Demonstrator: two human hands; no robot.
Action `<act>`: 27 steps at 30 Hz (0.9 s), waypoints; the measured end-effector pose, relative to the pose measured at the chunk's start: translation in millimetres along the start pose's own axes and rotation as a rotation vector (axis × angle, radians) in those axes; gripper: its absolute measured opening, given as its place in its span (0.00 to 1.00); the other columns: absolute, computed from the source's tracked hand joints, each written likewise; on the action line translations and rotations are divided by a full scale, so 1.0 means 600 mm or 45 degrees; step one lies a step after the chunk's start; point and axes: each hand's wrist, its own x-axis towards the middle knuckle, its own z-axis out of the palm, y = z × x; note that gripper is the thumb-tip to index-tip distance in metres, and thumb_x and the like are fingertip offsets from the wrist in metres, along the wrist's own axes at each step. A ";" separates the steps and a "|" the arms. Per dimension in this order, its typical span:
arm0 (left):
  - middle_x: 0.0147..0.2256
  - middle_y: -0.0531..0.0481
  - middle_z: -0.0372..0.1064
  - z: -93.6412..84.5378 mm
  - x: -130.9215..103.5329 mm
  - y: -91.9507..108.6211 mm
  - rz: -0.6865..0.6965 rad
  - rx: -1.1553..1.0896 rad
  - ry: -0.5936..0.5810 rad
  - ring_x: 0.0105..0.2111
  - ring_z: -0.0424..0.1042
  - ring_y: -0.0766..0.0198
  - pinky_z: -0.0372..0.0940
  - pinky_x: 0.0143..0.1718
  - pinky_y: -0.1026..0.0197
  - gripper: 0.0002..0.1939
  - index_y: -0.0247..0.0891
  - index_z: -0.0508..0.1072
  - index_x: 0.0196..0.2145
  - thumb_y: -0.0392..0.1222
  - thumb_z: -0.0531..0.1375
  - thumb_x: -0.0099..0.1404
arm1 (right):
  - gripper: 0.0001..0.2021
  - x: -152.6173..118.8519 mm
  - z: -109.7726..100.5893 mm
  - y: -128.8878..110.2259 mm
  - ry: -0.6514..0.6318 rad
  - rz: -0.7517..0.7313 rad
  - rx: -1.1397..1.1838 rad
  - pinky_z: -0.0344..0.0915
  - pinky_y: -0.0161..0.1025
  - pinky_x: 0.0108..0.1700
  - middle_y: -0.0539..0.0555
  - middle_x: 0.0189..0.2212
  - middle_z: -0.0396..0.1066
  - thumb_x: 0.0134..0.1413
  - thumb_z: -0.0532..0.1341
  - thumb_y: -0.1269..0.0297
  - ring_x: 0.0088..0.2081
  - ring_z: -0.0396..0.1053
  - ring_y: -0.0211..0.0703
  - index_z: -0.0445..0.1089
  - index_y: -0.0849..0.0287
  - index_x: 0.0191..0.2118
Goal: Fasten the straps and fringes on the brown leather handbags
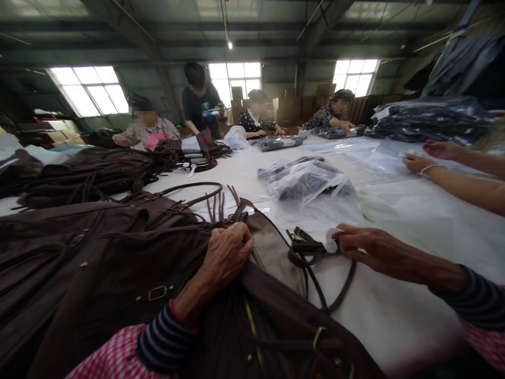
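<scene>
A dark brown handbag [284, 321] with a brass zipper and buckles lies at the table's near edge. My left hand [226, 250] is closed on its top edge, fingertips partly hidden, where the beige lining [272, 245] shows. To the right, my right hand [374, 252] pinches a small white round piece [331, 240], perhaps a wrap or sticker. That piece sits against the end of a folded brown strap [305, 246] with a metal clasp. Part of the strap loops down to the bag.
More brown bags [90, 168] are piled on the left. A bag in clear plastic [307, 179] lies mid-table. Another person's hands [422, 160] work at the right over plastic sheets [434, 210]. Several people stand across the white table [240, 168]; wrapped bags [430, 118] are stacked back right.
</scene>
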 end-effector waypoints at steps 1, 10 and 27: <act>0.34 0.51 0.71 0.000 0.001 0.000 -0.001 0.000 -0.001 0.36 0.69 0.57 0.52 0.45 0.52 0.06 0.40 0.67 0.33 0.40 0.53 0.68 | 0.13 0.001 -0.010 -0.005 0.035 0.022 0.062 0.63 0.39 0.40 0.55 0.46 0.72 0.69 0.55 0.60 0.38 0.71 0.43 0.69 0.57 0.32; 0.33 0.52 0.70 0.002 0.001 0.001 0.016 0.013 0.011 0.35 0.69 0.58 0.53 0.44 0.52 0.06 0.40 0.67 0.33 0.40 0.53 0.69 | 0.09 0.106 -0.015 -0.052 0.335 0.218 0.206 0.58 0.37 0.32 0.49 0.26 0.72 0.63 0.59 0.61 0.27 0.66 0.39 0.70 0.57 0.32; 0.35 0.52 0.72 0.008 -0.002 -0.004 0.057 0.020 0.037 0.37 0.69 0.58 0.51 0.45 0.52 0.06 0.40 0.68 0.34 0.39 0.54 0.70 | 0.08 0.148 0.009 -0.021 0.285 0.250 0.172 0.58 0.37 0.30 0.47 0.22 0.67 0.60 0.57 0.61 0.25 0.65 0.39 0.68 0.57 0.31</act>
